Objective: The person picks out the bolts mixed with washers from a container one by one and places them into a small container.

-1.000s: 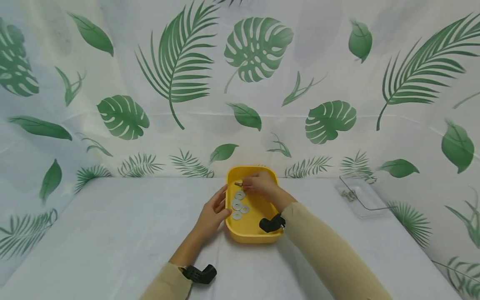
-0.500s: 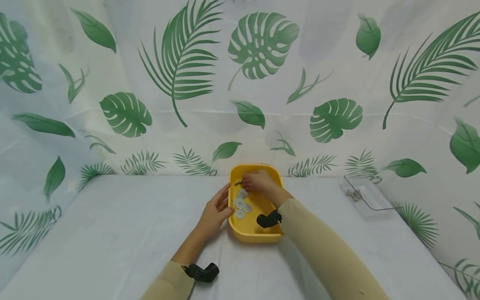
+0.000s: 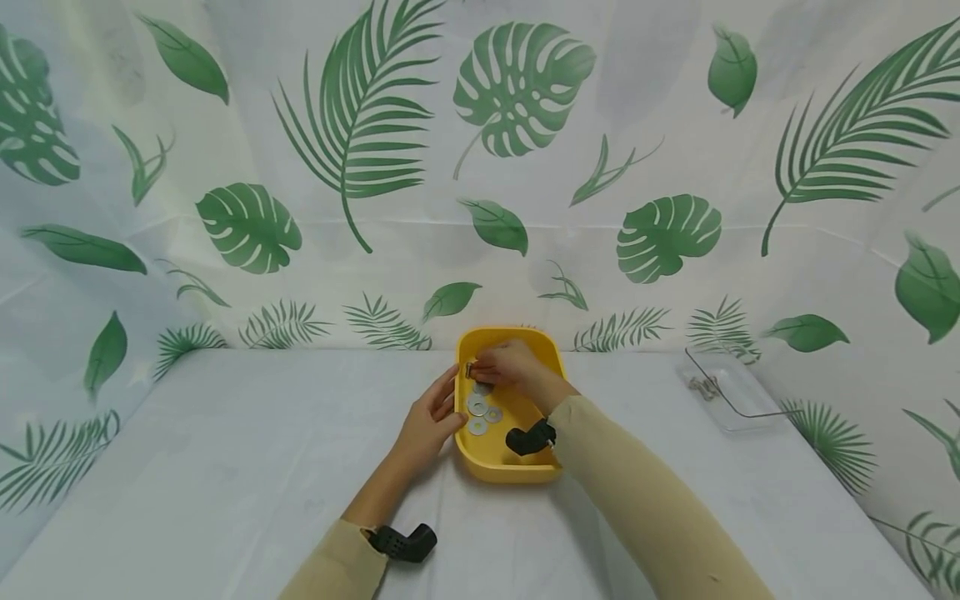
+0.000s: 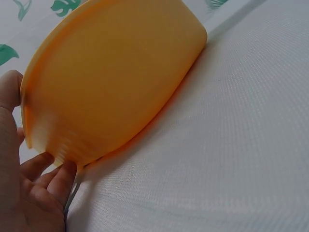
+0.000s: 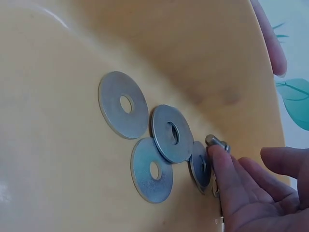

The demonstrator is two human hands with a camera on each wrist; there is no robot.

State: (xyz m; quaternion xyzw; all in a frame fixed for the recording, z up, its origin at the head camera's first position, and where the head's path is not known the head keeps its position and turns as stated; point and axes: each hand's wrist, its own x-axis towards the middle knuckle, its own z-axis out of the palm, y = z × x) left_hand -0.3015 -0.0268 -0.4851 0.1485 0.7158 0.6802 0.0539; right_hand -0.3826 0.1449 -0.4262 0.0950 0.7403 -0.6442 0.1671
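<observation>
A deep yellow plastic tray (image 3: 517,475) stands on the white cloth, holding several metal flat washers (image 5: 167,134) and a small bolt (image 5: 216,141). My left hand (image 3: 423,429) holds the tray's left side; in the left wrist view its thumb (image 4: 9,91) is at the rim and its fingertips (image 4: 65,174) are against the outer wall. My right hand (image 3: 513,367) reaches inside. The right wrist view has its index fingertip right at the bolt, beside the farthest washer, with the thumb (image 5: 282,160) spread away. Part of that washer is hidden behind the fingers.
At the right on the cloth-covered table (image 3: 225,467) sits a clear plastic box (image 3: 738,408) with small metal pieces (image 3: 703,387) in it. A thin bent rod (image 3: 726,400) lies across it. A leaf-printed curtain (image 3: 405,275) hangs right behind the yellow tray.
My right hand has moved slightly left inside the tray and now covers part of the farthest washer. The bolt has turned and shifted toward the left wall. My left hand keeps its place.
</observation>
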